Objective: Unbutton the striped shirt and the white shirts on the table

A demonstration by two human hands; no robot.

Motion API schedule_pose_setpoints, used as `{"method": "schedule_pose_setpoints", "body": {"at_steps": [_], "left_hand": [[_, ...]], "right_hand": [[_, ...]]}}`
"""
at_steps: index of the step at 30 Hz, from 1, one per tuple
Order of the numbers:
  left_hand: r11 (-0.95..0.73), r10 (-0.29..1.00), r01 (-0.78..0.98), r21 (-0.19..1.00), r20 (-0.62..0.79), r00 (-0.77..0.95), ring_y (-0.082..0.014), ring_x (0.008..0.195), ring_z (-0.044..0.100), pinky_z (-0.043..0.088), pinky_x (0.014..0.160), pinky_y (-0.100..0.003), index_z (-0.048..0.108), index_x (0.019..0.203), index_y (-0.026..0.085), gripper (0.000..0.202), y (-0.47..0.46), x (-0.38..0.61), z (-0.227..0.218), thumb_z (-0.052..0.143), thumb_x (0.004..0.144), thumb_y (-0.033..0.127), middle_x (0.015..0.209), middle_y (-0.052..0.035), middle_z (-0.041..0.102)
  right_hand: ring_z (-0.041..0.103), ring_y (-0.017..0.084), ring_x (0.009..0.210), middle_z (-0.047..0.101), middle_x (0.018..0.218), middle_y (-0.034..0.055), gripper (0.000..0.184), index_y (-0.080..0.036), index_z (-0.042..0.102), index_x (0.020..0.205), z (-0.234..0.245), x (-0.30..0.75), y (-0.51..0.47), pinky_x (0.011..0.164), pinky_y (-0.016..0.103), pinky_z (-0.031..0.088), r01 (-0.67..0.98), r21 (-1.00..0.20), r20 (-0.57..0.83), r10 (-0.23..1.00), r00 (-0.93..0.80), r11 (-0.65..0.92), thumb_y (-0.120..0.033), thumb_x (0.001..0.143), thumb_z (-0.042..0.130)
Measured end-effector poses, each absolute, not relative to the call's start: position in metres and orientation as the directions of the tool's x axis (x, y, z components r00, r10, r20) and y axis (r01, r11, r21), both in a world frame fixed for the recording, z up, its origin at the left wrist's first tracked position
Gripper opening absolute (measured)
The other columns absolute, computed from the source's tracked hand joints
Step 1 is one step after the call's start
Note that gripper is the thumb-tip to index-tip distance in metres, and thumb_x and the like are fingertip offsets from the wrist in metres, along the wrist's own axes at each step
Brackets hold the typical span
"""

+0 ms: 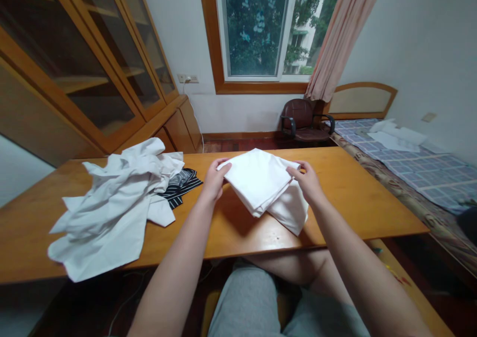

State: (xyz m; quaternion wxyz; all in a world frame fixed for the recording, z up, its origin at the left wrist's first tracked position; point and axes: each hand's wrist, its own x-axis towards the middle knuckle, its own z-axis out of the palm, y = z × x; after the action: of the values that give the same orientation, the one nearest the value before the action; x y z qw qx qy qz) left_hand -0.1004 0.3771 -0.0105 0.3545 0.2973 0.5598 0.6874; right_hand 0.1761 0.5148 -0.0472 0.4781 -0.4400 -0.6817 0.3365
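A white cloth (257,178), folded into a layered square, is held up over the wooden table (227,242). My left hand (216,179) pinches its left corner, thumb on top. The right corner is gripped between the thumb and fingers of my right hand (304,179). Beneath and to the right, a further piece of white cloth (290,208) reaches down toward the table; whether it belongs to the folded one I cannot tell. On the left lies a crumpled heap of white cloth (115,208), with a black-and-white striped cloth (182,185) partly under its right side.
A glass-fronted cabinet (112,68) stands at the left. Beyond the table are a brown armchair (300,118) and a window (257,29) with a pink curtain (343,34). At the right is a bed (417,163) with a checked cover and white items on it.
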Motion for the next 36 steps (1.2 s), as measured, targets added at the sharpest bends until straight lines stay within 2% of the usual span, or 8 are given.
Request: {"method": "schedule_pose_setpoints", "body": {"at_steps": [2,5,9,13,21,29,33,36], "left_hand": [[-0.131,0.765,-0.110,0.985,0.030,-0.643,-0.0150,0.073,0.062,0.047,0.059,-0.023,0.061,0.109,0.017,0.056,0.354,-0.124,-0.014,0.078,0.062,0.042,0.098,-0.0058,0.066],[-0.065,0.687,-0.040,0.997,0.016,-0.727,-0.0156,0.073,0.061,0.048,0.063,-0.025,0.063,0.107,0.016,0.058,0.319,-0.157,-0.039,0.079,0.059,0.044,0.092,-0.0048,0.067],[0.140,0.581,0.106,0.984,0.005,-0.814,-0.0201,0.080,0.064,0.051,0.073,-0.030,0.066,0.103,0.016,0.052,0.281,-0.188,-0.086,0.074,0.063,0.047,0.093,-0.0059,0.070],[0.307,0.517,0.246,0.919,0.055,-0.854,-0.0247,0.091,0.066,0.052,0.081,-0.034,0.066,0.103,0.018,0.044,0.260,-0.204,-0.115,0.067,0.071,0.048,0.097,-0.0064,0.071],[0.357,0.653,0.549,0.756,0.218,-0.725,-0.0267,0.102,0.064,0.049,0.095,-0.038,0.066,0.103,0.017,0.033,0.280,-0.215,-0.118,0.056,0.080,0.039,0.106,-0.0106,0.070],[0.226,0.855,0.812,0.539,0.291,-0.430,-0.0294,0.104,0.062,0.043,0.103,-0.044,0.070,0.089,0.018,0.020,0.330,-0.213,-0.097,0.058,0.080,0.029,0.100,-0.0114,0.072],[0.240,0.837,0.701,0.671,0.224,-0.500,-0.0276,0.101,0.064,0.047,0.098,-0.041,0.068,0.104,0.017,0.027,0.337,-0.202,-0.086,0.058,0.083,0.030,0.103,-0.0111,0.071],[0.253,0.767,0.408,0.877,0.075,-0.638,-0.0231,0.091,0.068,0.053,0.085,-0.037,0.053,0.132,0.016,0.052,0.328,-0.193,-0.084,0.062,0.084,0.034,0.102,-0.0100,0.069]], "right_hand": [[0.065,0.023,0.094,0.067,0.112,0.0113,0.053,-0.016,0.062,0.115,-0.053,0.154,0.492,0.085,0.038,0.054,0.201,-0.927,0.262,0.931,-0.256,0.316,-0.052,0.077,0.069],[0.066,0.025,0.104,0.063,0.127,0.0149,0.061,-0.017,0.054,0.132,-0.073,0.133,0.458,0.093,0.043,0.053,0.258,-0.903,0.193,0.862,-0.470,0.343,-0.043,0.079,0.069],[0.047,0.033,0.135,0.052,0.144,0.0177,0.072,-0.020,0.049,0.143,-0.099,0.132,0.428,0.113,0.053,0.036,0.437,-0.588,0.276,0.677,-0.682,0.680,-0.030,0.076,0.075],[0.039,0.032,0.143,0.045,0.153,0.0118,0.050,-0.030,0.052,0.142,-0.109,0.149,0.423,0.114,0.057,0.033,0.526,-0.324,0.275,0.610,-0.743,0.786,-0.024,0.092,0.057],[0.040,0.032,0.141,0.043,0.154,0.0116,0.049,-0.027,0.046,0.147,-0.117,0.192,0.450,0.111,0.053,0.037,0.689,-0.092,0.248,0.686,-0.684,0.719,-0.024,0.098,0.042],[0.048,0.032,0.133,0.050,0.148,0.0145,0.048,-0.023,0.049,0.144,-0.121,0.258,0.476,0.106,0.052,0.043,0.777,-0.010,0.315,0.740,-0.594,0.629,-0.026,0.096,0.043],[0.050,0.035,0.131,0.053,0.144,0.0172,0.048,-0.020,0.051,0.141,-0.116,0.265,0.473,0.105,0.055,0.043,0.794,-0.024,0.366,0.745,-0.558,0.607,-0.031,0.094,0.049],[0.048,0.035,0.132,0.052,0.143,0.0186,0.049,-0.018,0.052,0.140,-0.111,0.244,0.459,0.109,0.056,0.041,0.739,-0.097,0.429,0.698,-0.573,0.666,-0.037,0.095,0.052]]}}
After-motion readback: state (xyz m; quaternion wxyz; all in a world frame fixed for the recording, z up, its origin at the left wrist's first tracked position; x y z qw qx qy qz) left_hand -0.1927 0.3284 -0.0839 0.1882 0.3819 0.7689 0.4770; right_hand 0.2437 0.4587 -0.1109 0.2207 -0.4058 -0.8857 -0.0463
